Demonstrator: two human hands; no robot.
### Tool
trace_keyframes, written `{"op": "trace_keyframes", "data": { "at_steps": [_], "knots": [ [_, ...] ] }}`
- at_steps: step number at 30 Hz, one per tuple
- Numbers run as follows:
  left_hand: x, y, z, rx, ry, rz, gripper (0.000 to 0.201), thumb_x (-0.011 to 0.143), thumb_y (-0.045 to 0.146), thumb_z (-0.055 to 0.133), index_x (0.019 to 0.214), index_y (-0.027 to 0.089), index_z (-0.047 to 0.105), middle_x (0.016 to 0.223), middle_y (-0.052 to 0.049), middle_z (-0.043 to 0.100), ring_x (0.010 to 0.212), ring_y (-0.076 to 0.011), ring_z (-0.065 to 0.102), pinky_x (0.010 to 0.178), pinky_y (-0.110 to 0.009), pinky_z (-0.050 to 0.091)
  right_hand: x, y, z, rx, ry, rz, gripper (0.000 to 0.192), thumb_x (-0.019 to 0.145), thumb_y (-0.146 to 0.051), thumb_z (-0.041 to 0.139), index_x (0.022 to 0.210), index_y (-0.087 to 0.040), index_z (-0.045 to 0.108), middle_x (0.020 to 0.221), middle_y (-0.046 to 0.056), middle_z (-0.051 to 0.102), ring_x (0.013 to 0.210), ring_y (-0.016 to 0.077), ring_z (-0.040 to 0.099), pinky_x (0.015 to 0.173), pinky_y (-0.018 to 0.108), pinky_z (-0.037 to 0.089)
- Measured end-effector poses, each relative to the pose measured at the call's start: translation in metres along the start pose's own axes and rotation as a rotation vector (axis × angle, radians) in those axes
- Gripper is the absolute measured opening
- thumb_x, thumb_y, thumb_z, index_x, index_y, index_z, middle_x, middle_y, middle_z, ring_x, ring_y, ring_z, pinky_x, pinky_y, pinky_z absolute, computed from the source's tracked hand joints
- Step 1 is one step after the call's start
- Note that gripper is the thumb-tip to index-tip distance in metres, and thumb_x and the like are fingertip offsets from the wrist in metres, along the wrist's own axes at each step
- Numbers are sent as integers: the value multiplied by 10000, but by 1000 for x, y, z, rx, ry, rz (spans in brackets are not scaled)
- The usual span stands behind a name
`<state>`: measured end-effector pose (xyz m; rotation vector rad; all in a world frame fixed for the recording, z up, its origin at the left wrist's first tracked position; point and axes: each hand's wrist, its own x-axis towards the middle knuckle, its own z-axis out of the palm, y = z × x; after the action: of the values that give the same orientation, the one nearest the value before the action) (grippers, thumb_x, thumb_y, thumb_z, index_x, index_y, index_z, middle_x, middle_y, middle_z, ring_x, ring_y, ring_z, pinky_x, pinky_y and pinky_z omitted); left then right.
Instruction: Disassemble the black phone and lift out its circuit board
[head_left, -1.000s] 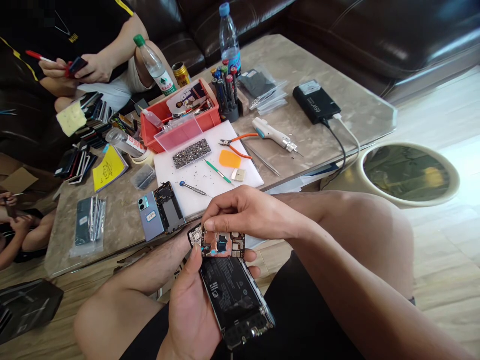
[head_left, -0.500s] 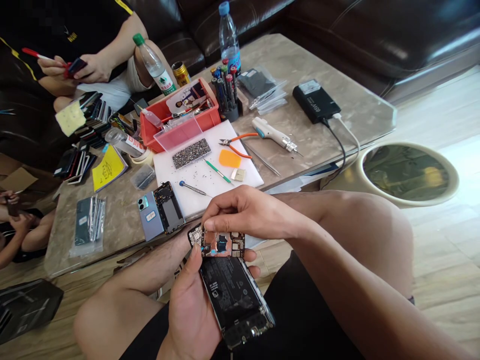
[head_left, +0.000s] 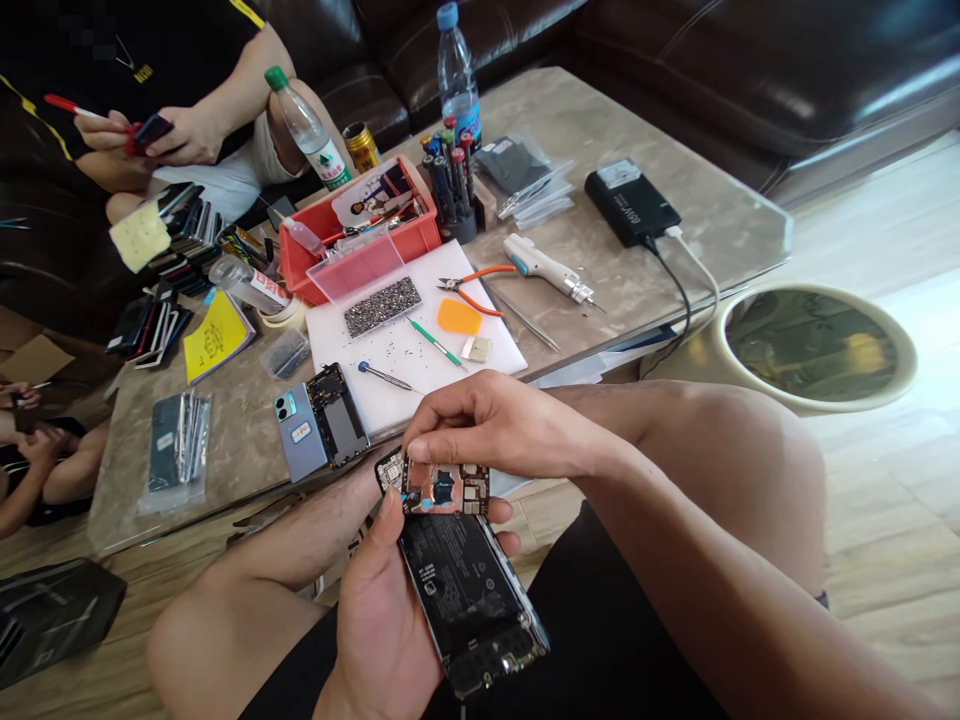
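Note:
My left hand [head_left: 390, 600] is closed around an opened phone [head_left: 476, 600], its thumb on the near edge and fingertips showing past the far side. The black battery fills the phone's lower part. Over the upper end lies a circuit board [head_left: 454, 488] with a copper-coloured patch. My right hand [head_left: 472, 425] pinches the board's upper edge between thumb and fingers; part of that edge is hidden. Beyond them, at the table's edge, lie a blue phone back cover [head_left: 302, 430] and a dark inner frame [head_left: 337, 415].
On the white mat [head_left: 495, 350] lie a small screwdriver [head_left: 386, 377], a green tool [head_left: 435, 343], orange-handled cutters [head_left: 476, 290] and a screw tray [head_left: 383, 306]. An electric screwdriver [head_left: 551, 268] is farther right. A bin [head_left: 724, 345] stands beside the table. Another person [head_left: 187, 110] sits across, holding things.

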<state>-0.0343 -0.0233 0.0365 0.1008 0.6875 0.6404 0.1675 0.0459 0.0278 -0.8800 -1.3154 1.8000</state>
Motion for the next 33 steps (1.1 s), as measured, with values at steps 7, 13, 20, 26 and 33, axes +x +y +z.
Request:
{"op": "trace_keyframes", "data": {
  "at_steps": [7, 13, 20, 26, 33],
  "knots": [
    [0, -1, 0, 15, -6, 3, 333, 1000, 469, 782, 1179, 207, 883, 1159, -187, 863, 1032, -293, 852, 957, -378, 644, 0, 2, 0, -30, 4, -30, 213, 957, -356, 759, 934, -146, 781, 856, 34, 783, 745, 132, 675, 692, 250, 508],
    [0, -1, -1, 7, -8, 6, 346, 1004, 469, 777, 1194, 198, 880, 1168, -189, 861, 1033, -292, 852, 942, -370, 649, 1, 3, 0, -50, 6, -41, 212, 960, -356, 755, 934, -147, 783, 852, 27, 779, 743, 125, 666, 692, 247, 502],
    [0, 0, -2, 12, -21, -3, 361, 1009, 470, 768, 1194, 179, 878, 1174, -192, 860, 1050, -297, 850, 965, -373, 645, 0, 2, 0, -48, 6, -36, 210, 964, -351, 750, 936, -145, 784, 849, 28, 776, 747, 128, 669, 699, 252, 504],
    [0, 2, -3, 5, -48, -17, 370, 1024, 459, 750, 1212, 165, 874, 1187, -193, 857, 1074, -298, 846, 989, -375, 642, 1, 2, 0, -58, 7, -56, 200, 963, -346, 754, 918, -153, 785, 845, 22, 763, 764, 125, 645, 714, 251, 499],
    [-1, 1, -3, 4, -53, -19, 364, 1025, 459, 746, 1214, 176, 875, 1189, -190, 857, 1075, -298, 846, 1000, -386, 645, 0, 1, 0, -48, 5, -47, 199, 961, -346, 762, 916, -154, 786, 858, 25, 776, 764, 131, 672, 706, 252, 507]
  ]
}}
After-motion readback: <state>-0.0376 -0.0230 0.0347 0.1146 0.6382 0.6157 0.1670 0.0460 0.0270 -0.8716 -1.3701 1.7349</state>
